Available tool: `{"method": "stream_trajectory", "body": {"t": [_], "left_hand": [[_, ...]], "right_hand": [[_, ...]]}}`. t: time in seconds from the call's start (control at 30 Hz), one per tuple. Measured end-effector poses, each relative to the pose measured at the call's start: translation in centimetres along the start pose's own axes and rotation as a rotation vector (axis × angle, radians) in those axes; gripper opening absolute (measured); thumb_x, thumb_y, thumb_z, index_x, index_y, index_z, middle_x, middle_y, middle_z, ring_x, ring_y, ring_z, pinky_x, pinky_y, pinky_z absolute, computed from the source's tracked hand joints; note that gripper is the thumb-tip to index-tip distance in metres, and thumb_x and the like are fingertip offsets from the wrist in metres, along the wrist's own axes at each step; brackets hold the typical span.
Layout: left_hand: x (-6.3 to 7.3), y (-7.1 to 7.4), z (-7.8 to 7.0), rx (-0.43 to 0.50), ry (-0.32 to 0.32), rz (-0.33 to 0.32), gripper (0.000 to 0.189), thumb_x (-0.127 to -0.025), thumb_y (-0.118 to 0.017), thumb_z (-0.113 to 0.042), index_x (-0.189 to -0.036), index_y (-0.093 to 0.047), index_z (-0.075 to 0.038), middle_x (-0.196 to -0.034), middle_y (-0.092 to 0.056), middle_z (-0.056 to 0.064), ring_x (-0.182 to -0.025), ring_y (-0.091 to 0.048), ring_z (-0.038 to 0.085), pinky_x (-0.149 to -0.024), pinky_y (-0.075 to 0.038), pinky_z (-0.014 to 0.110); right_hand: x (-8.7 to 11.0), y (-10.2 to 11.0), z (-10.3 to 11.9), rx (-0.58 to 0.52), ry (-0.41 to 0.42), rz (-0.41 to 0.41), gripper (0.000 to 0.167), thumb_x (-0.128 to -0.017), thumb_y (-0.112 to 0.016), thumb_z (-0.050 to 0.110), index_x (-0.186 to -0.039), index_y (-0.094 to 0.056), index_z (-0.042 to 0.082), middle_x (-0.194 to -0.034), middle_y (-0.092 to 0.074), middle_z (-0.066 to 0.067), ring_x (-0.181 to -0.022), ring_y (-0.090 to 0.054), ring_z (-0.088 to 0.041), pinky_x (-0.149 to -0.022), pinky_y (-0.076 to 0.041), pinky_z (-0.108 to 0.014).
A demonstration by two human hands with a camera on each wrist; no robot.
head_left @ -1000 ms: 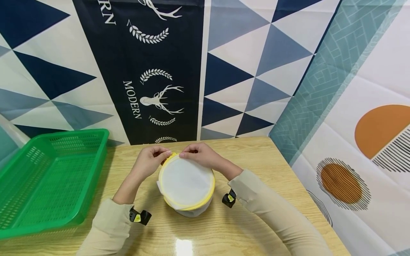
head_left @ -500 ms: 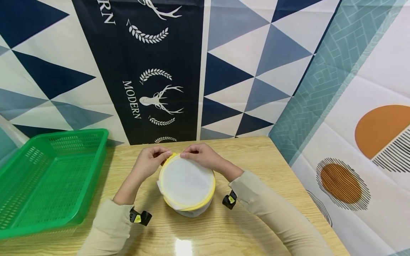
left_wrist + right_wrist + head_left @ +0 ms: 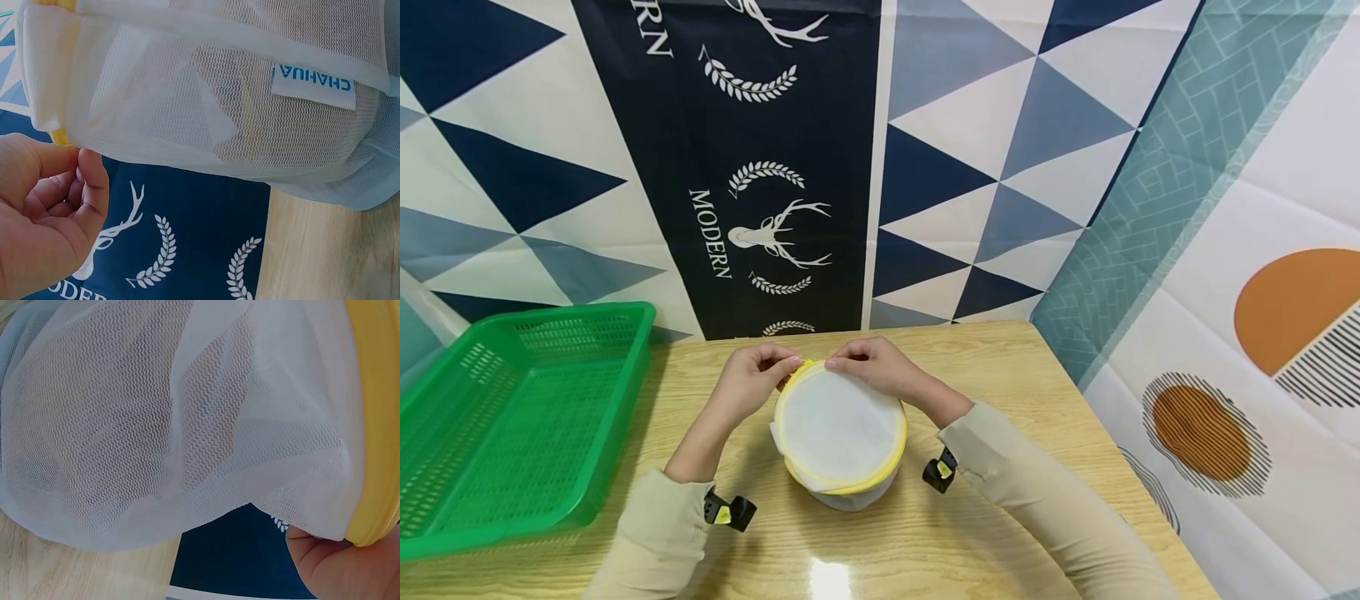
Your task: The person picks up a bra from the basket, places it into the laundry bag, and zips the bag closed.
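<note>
A round white mesh laundry bag (image 3: 841,429) stands on the table, its flat top ringed by a yellow zipper (image 3: 887,467). At the ring's far side my left hand (image 3: 747,382) pinches the zipper edge between thumb and forefinger. Just to the right of it, my right hand (image 3: 880,368) grips the rim, thumb on top of the white panel. In the left wrist view the bag's thin mesh side bears a sewn CHAHUA label (image 3: 315,84). From the right wrist, the yellow zipper band (image 3: 378,425) runs down to the hand; its fingertips are mostly hidden.
A green plastic basket (image 3: 613,417) with perforated walls sits at the table's left. Behind the wooden table (image 3: 1000,375) hangs a patterned cloth backdrop (image 3: 940,208), and another (image 3: 1195,333) rises along the right side.
Almost nothing differs. The right hand and the bag have shifted very slightly to the right; the left hand keeps its place at the zipper.
</note>
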State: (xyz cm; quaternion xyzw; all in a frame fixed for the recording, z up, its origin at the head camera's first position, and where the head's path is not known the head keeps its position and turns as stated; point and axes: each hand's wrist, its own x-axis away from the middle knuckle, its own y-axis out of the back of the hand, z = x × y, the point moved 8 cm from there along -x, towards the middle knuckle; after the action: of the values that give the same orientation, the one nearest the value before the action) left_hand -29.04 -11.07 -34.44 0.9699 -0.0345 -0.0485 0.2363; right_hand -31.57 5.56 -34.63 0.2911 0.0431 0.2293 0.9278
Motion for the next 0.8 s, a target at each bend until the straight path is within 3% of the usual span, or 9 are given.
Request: {"method": "stream_trajectory", "body": {"t": [0.8], "left_hand": [[0.25, 0.10, 0.30, 0.013, -0.001, -0.002, 0.020, -0.092, -0.060, -0.018, -0.099, -0.069, -0.002, -0.081, -0.063, 0.012, -0.068, -0.055, 0.016, -0.061, -0.050, 0.022]], "right_hand": [[0.10, -0.14, -0.23, -0.029, -0.035, -0.004, 0.023, -0.090, -0.062, 0.030, -0.100, -0.072, 0.012, -0.097, -0.067, -0.003, -0.076, -0.055, -0.008, -0.062, -0.046, -0.020]]}}
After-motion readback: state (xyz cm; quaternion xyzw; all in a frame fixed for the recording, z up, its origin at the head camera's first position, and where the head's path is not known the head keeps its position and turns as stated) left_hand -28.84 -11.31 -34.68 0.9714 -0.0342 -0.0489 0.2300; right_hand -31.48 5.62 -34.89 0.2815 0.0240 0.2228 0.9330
